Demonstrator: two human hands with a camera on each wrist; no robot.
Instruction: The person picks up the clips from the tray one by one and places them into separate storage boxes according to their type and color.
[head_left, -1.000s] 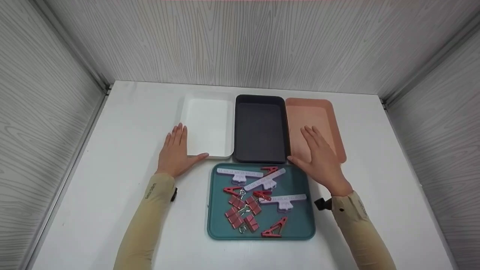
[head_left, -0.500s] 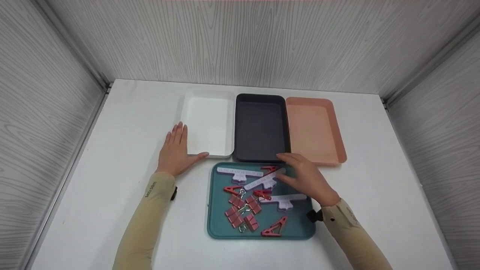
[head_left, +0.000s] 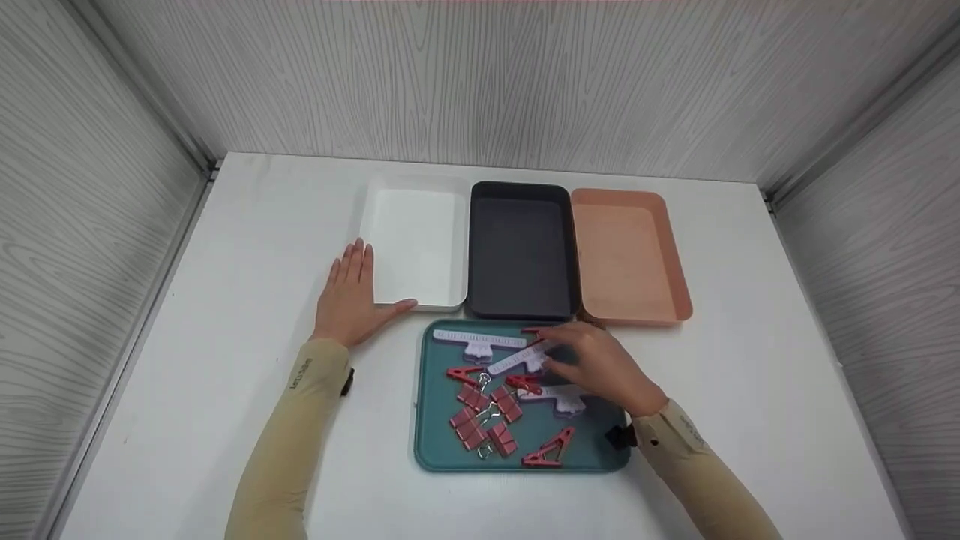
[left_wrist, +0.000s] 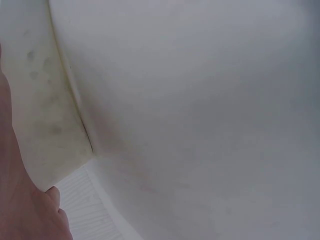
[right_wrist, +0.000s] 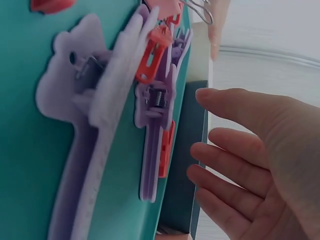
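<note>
My left hand (head_left: 349, 304) lies at the near left corner of a white tray (head_left: 420, 244), fingers straight along its side and thumb along its front edge. Over the teal tray (head_left: 436, 427) reaches my right hand (head_left: 604, 367). Its thumb and fingers are apart with nothing between them, as the right wrist view shows. Closest to its fingertips is a slanted lavender ruler-edged clip (head_left: 512, 361), partly covered by the hand. Two more such clips lie at the back left (head_left: 480, 340) and under the hand (head_left: 568, 403). Red clips (head_left: 551, 450) and reddish binder clips (head_left: 502, 439) share the tray.
Behind the teal tray, a dark tray (head_left: 525, 255) and a salmon-pink tray (head_left: 630, 255) stand side by side with the white one. Wood-grained panels (head_left: 480, 82) enclose the white table (head_left: 757, 420) at the back and both sides.
My right hand has moved from over the pink tray, left and toward me, to above the slanted lavender clip in the teal tray. My left hand stays at the white tray.
</note>
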